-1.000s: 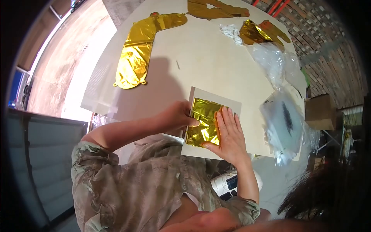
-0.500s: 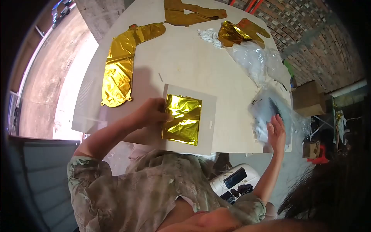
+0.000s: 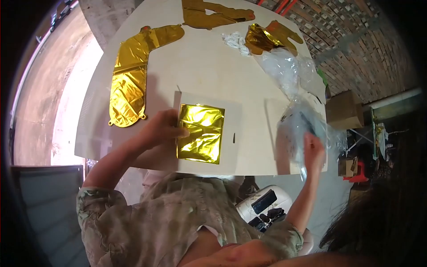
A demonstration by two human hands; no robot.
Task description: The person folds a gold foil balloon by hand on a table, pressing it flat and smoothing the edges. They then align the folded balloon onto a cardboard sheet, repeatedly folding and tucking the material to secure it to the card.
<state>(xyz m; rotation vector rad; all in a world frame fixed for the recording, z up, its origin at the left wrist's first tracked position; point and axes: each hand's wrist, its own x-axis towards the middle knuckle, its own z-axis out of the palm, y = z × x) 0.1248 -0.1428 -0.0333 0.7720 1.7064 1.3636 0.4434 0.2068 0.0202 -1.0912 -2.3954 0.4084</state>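
A folded gold foil balloon (image 3: 201, 134) lies flat in front of me, with the faint outline of a clear bag around it. My left hand (image 3: 167, 126) is closed on the left edge of this packet, thumb over the foil. To the right, my right hand (image 3: 314, 149) is at a pile of clear plastic bags (image 3: 293, 129), its fingers curled and slightly blurred. A clear bag edge rises beside that hand, toward the middle of the table.
On the pale table (image 3: 200, 66) lie a flat gold boot-shaped balloon (image 3: 129, 80) at left and another gold balloon (image 3: 213, 15) at the far edge. A third gold balloon (image 3: 271, 38) sits by crumpled clear plastic (image 3: 282, 64). A phone (image 3: 264, 201) rests on a white seat (image 3: 249, 204).
My right hand has gone from fingers stretched over the bag pile to curled, and a bag edge now lifts there. My left hand keeps the packet; the whole view has shifted slightly.
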